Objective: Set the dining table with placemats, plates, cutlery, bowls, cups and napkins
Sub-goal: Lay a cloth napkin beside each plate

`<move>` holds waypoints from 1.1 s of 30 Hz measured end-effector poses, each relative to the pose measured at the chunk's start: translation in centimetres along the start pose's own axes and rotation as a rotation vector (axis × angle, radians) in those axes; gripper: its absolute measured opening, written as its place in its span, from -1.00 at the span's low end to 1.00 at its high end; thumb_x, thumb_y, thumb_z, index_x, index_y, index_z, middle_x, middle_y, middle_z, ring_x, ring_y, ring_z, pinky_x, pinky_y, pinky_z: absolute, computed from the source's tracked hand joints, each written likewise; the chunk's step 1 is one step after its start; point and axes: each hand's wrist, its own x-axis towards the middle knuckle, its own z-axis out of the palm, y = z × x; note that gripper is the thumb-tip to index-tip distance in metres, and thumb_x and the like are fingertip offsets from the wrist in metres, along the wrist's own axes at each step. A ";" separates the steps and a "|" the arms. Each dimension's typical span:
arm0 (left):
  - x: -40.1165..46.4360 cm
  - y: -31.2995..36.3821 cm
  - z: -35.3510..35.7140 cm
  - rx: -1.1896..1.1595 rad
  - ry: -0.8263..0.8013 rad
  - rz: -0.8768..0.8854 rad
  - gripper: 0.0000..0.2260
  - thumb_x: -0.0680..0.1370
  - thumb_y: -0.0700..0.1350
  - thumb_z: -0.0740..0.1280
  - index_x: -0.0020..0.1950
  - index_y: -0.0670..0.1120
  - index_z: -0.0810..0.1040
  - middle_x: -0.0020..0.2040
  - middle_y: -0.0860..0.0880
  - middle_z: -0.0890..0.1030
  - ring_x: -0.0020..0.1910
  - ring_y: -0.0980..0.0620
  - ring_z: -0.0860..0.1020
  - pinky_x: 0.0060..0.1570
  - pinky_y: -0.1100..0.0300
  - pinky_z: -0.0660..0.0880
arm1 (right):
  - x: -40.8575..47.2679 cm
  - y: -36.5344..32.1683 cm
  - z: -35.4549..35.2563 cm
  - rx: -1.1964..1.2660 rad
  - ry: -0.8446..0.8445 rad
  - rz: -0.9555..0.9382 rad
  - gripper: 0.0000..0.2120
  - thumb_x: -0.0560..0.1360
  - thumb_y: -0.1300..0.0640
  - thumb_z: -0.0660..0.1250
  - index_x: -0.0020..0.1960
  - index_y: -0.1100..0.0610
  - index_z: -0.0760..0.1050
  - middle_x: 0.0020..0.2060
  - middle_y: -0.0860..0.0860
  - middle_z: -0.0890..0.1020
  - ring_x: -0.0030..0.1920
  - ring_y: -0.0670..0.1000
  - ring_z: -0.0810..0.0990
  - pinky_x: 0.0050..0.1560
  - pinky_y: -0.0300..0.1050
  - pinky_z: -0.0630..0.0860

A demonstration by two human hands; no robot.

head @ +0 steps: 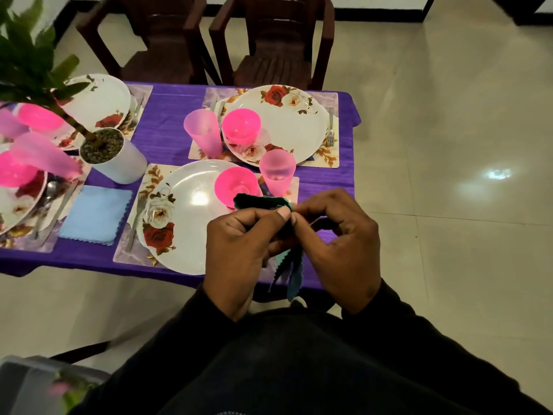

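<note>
I see both hands raised together over the near right corner of the worktop [167, 136]: the left hand [239, 250] and the right hand [338, 250] have their fingers curled and pinch a small bundle of napkins [263, 202], thumb tips nearly touching; a dark green fold stands above the fingers and teal and dark pinked edges hang down between the palms. Just at 11 o'clock from the hands sits the near plate [191, 217], white with roses, on its placemat [128, 250], with a pink bowl [236, 184] on its far right part and a translucent pink cup [276, 175] just beside that at 3 o'clock. A fork [139, 214] lies along the plate's left rim. At 12 o'clock from this setting is a second plate [287, 124] carrying another pink bowl [241, 125], a pink cup [203, 131] at its 9 o'clock and a fork [330, 130] at its 3 o'clock. At 9 o'clock from the near plate a light blue napkin [95, 214] lies flat on the purple cloth, and beyond it a white plant pot [115, 157] stands. Further plates, bowls and cups crowd the left edge, and two dark chairs [269, 40] stand at the far side
</note>
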 end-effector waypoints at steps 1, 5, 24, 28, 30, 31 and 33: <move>-0.2 -0.1 -0.1 -0.012 0.001 -0.005 -0.86 0.59 -0.27 0.33 0.00 -0.29 0.67 -0.07 -0.20 0.73 -0.04 -0.14 0.72 -0.07 0.13 0.66 | -0.1 0.0 0.0 0.003 -0.004 -0.009 -0.92 0.48 0.24 0.45 -0.05 0.25 0.65 -0.13 0.03 0.62 -0.10 -0.04 0.60 -0.13 -0.16 0.60; -0.8 -0.2 -0.4 -0.034 0.006 -0.009 -0.84 0.60 -0.26 0.31 0.01 -0.28 0.67 -0.07 -0.21 0.73 -0.04 -0.14 0.72 -0.05 0.12 0.66 | -0.6 0.0 -0.2 -0.086 -0.030 -0.109 -0.86 0.46 0.21 0.48 -0.02 0.26 0.68 -0.09 0.07 0.62 -0.06 0.00 0.61 -0.08 -0.20 0.58; 2.9 -1.5 -7.6 1.194 0.052 0.770 -0.78 0.50 0.06 0.46 -0.05 -0.08 0.72 0.08 -0.04 0.68 0.11 -0.09 0.58 0.09 0.01 0.44 | -0.5 -0.8 -2.2 -0.014 0.033 -0.037 -0.86 0.50 0.11 0.38 -0.02 0.17 0.61 -0.15 -0.08 0.65 -0.12 -0.12 0.63 -0.09 -0.32 0.60; 2.9 0.7 -8.0 1.061 0.003 0.758 -0.82 0.52 -0.01 0.46 -0.02 -0.10 0.71 -0.04 0.03 0.69 -0.03 0.07 0.62 -0.04 0.01 0.57 | 0.8 -0.1 -3.6 -0.064 0.070 -0.071 -0.86 0.51 0.11 0.37 -0.02 0.18 0.61 -0.17 -0.07 0.63 -0.15 -0.12 0.63 -0.08 -0.34 0.58; 2.9 2.1 -7.7 1.034 -0.007 0.768 -0.82 0.52 -0.01 0.47 0.00 -0.10 0.71 -0.04 0.08 0.67 -0.03 0.13 0.62 -0.06 0.14 0.57 | 1.6 0.3 -4.3 -0.059 0.090 -0.098 -0.89 0.52 0.16 0.38 0.00 0.19 0.59 -0.14 -0.07 0.62 -0.14 -0.11 0.63 -0.08 -0.27 0.60; 2.9 2.7 -7.4 1.023 -0.013 0.785 -0.82 0.52 -0.01 0.48 0.01 -0.11 0.71 -0.05 0.08 0.67 -0.04 0.12 0.62 -0.07 0.19 0.57 | 2.0 0.4 -4.5 -0.059 0.099 -0.116 -0.90 0.53 0.19 0.39 0.02 0.20 0.58 -0.13 -0.07 0.61 -0.13 -0.12 0.62 -0.08 -0.26 0.60; 2.9 3.7 -6.7 0.989 -0.010 0.821 -0.82 0.53 -0.04 0.50 0.00 -0.15 0.71 -0.07 0.02 0.69 -0.07 0.10 0.63 -0.09 0.28 0.55 | 2.8 0.5 -4.7 -0.075 0.117 -0.158 -0.90 0.54 0.26 0.38 0.06 0.22 0.54 -0.10 -0.06 0.59 -0.11 -0.11 0.61 -0.07 -0.28 0.59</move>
